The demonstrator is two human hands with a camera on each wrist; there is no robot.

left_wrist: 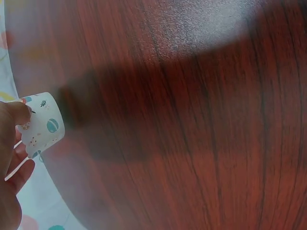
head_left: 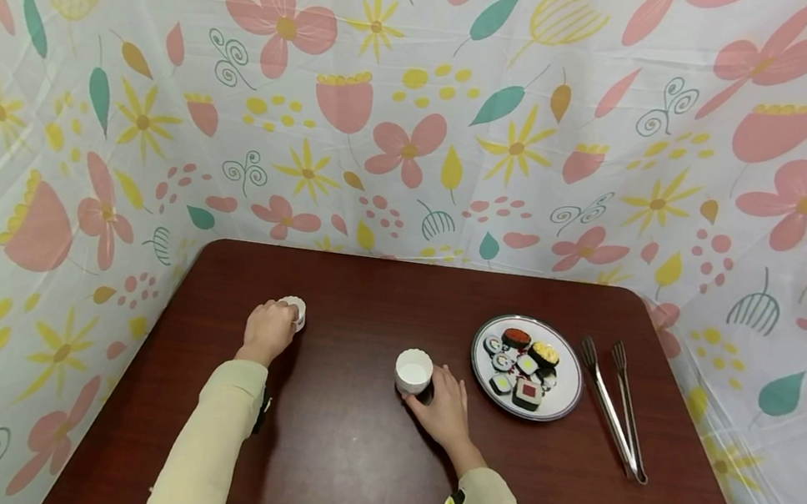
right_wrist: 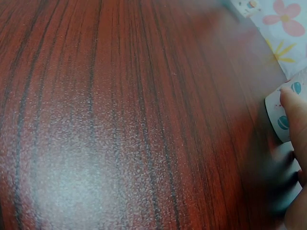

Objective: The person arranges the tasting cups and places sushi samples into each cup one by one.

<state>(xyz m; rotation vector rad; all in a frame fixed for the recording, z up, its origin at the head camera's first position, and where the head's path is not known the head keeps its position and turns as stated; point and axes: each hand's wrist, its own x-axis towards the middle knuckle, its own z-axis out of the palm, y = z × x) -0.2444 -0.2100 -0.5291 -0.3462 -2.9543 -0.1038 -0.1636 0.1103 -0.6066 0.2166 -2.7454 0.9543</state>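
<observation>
1. Tabletop (head_left: pixel 340 463): dark reddish wood, slightly glossy, fills the foreground.
2. R hand (head_left: pixel 447 413), nearest: thumb + fingers clamped round side of R cup (head_left: pixel 413 371); white, scalloped rim up, approx. mid-table. Base on wood or just above? Can't tell. Best kept level w/ a light squeeze; thin wall prob. dents easily.
3. Tongs (head_left: pixel 609 409): metal, lying R of plate, apart from both hands.
4. Plate (head_left: pixel 566 383): w/ sushi pcs (head_left: pixel 545 353), between R cup and tongs. R fingertips are near its rim, so a sideways move there wants care.
5. L hand (head_left: pixel 268 330): pinches L cup (left_wrist: pixel 47 120) towards its scalloped rim, close to table's L edge. Base contact unclear too. I'd get base flat, well in from edge, before any letting go.
6. Back cloth (head_left: pixel 399 41): white, w/ flowers + leaves, behind table.
</observation>
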